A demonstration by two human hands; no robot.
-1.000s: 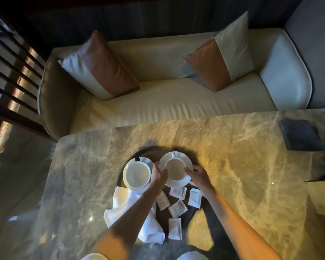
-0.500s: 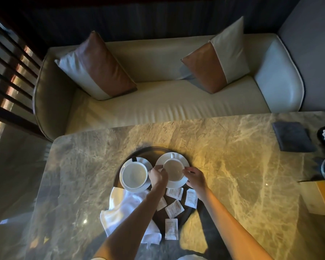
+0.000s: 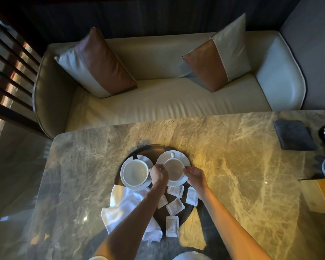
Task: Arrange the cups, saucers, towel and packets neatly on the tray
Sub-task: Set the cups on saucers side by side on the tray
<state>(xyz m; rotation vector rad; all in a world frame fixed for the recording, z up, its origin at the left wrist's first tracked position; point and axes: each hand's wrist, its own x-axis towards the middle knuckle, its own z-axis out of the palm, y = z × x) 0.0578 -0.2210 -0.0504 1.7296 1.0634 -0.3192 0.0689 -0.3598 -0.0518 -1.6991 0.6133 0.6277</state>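
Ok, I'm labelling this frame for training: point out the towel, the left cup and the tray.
towel (image 3: 124, 204), head view, crumpled middle.
left cup (image 3: 134, 172), head view, inner bottom.
tray (image 3: 148, 147), head view, far rim.

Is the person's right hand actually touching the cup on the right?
Touching. The head view shows the right hand pinching the rim of the right cup, no gap visible; the left hand grips the opposite side.
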